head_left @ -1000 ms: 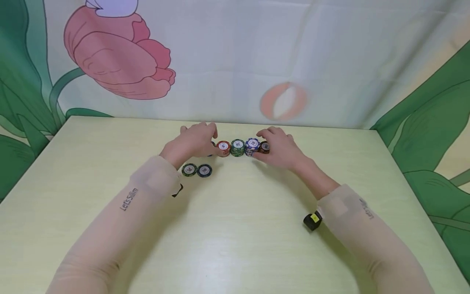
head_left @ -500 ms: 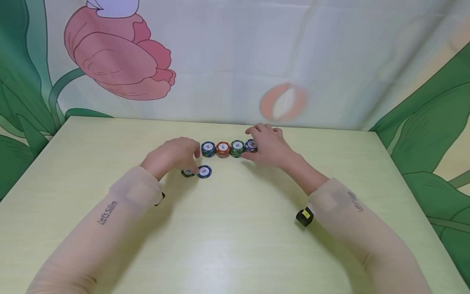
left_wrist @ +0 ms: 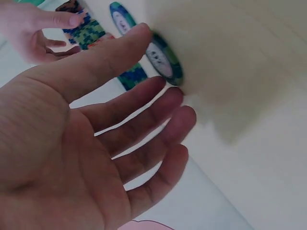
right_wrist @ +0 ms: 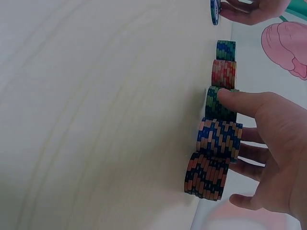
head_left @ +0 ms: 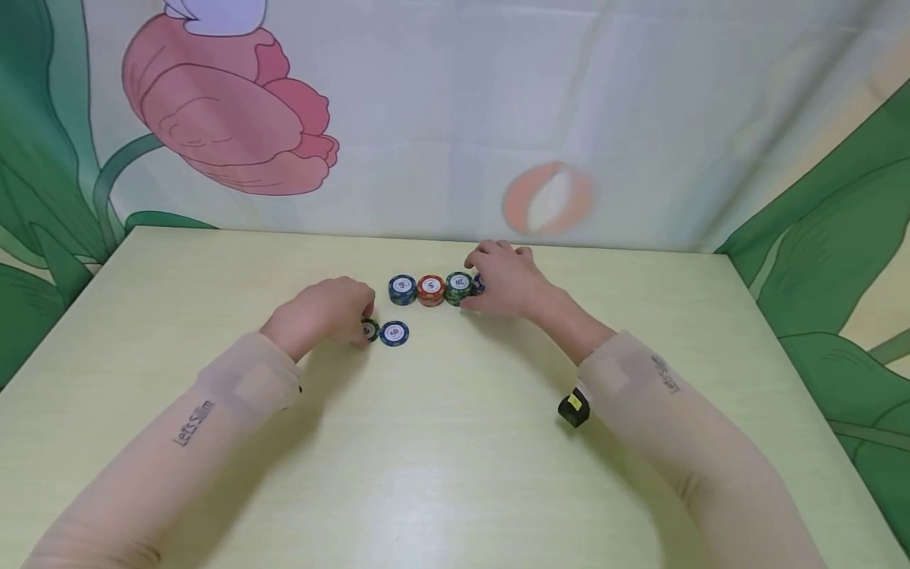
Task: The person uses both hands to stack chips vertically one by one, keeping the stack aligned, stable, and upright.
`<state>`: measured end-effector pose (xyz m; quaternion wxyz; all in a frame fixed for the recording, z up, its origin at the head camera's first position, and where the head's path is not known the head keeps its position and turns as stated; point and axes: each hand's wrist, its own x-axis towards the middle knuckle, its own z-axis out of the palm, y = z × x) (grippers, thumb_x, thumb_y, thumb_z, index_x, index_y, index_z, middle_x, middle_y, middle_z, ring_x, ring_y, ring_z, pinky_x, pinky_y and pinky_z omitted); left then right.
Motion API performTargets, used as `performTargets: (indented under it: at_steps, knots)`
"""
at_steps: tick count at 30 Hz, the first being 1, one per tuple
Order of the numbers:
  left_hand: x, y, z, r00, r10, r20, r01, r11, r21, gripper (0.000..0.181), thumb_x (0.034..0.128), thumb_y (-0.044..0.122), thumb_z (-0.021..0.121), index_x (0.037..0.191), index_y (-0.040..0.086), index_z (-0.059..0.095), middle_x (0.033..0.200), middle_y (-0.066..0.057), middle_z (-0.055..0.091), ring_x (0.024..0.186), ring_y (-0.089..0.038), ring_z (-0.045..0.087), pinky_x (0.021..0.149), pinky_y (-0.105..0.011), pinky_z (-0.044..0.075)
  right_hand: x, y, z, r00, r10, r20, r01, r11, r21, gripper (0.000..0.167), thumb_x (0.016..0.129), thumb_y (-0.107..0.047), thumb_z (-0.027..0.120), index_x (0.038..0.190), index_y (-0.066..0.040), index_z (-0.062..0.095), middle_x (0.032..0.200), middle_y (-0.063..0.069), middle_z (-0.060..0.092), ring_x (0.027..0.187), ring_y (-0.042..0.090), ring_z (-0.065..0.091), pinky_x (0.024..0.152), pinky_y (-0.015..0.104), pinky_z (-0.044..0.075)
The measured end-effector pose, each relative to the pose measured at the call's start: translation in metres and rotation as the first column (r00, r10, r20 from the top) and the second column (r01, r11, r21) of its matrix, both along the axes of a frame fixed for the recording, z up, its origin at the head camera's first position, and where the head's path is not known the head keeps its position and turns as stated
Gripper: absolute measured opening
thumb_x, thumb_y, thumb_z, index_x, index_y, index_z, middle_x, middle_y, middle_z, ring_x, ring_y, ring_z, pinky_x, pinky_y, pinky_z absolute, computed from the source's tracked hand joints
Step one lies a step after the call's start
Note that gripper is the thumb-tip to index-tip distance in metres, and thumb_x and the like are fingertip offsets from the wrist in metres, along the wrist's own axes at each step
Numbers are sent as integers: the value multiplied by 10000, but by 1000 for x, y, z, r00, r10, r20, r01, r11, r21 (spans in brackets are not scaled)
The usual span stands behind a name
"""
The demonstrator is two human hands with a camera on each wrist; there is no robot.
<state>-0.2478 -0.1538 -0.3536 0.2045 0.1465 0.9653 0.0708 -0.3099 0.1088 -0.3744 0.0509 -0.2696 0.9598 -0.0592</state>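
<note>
Five-colour poker-chip stacks stand in a row: a blue-green stack [head_left: 402, 290], a red stack [head_left: 430, 290], a green stack [head_left: 459, 288], a blue stack [right_wrist: 219, 139] and a black-orange stack [right_wrist: 206, 176]. My right hand [head_left: 508, 280] spans the green stack, thumb on its near side and fingers behind the row; in the head view it hides most of the blue stack and the black-orange one. In front of the row, my left hand [head_left: 325, 316] has thumb and index finger at opposite edges of a flat green poker chip [head_left: 369, 329]. Beside that lies a loose blue poker chip [head_left: 394, 333].
The pale wooden table [head_left: 441, 442] reaches back to a printed cloth [head_left: 426, 118] with flower and leaf pictures. A black wrist camera [head_left: 573, 408] hangs under the right sleeve, above the tabletop.
My left hand has left the blue-green stack, moving left and nearer to the loose green chip. Along the row, my right hand has slid left from the blue stack to the green one.
</note>
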Motion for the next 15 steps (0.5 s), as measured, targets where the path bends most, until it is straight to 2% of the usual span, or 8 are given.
performTargets:
  at_steps: [7, 15]
  knots:
    - [2, -4, -4, 999, -15, -33, 16, 1000, 13, 346, 846, 161, 850, 1088, -5, 666, 983, -95, 648, 871, -268, 569, 834, -450, 506, -9, -1, -4, 998, 4, 60, -5, 1000, 12, 525, 863, -444, 812, 1246, -110, 682, 1293, 76, 580, 1174, 266, 522, 947, 560, 376]
    - [4, -4, -5, 999, -8, -47, 9, 1000, 16, 292, 846, 172, 858, 1004, 4, 680, 897, -75, 644, 800, -251, 573, 753, -408, 504, -10, -2, -7, 995, 26, 95, -28, 999, 22, 386, 893, -369, 785, 1142, -87, 696, 1116, 64, 617, 1009, 232, 581, 862, 512, 456]
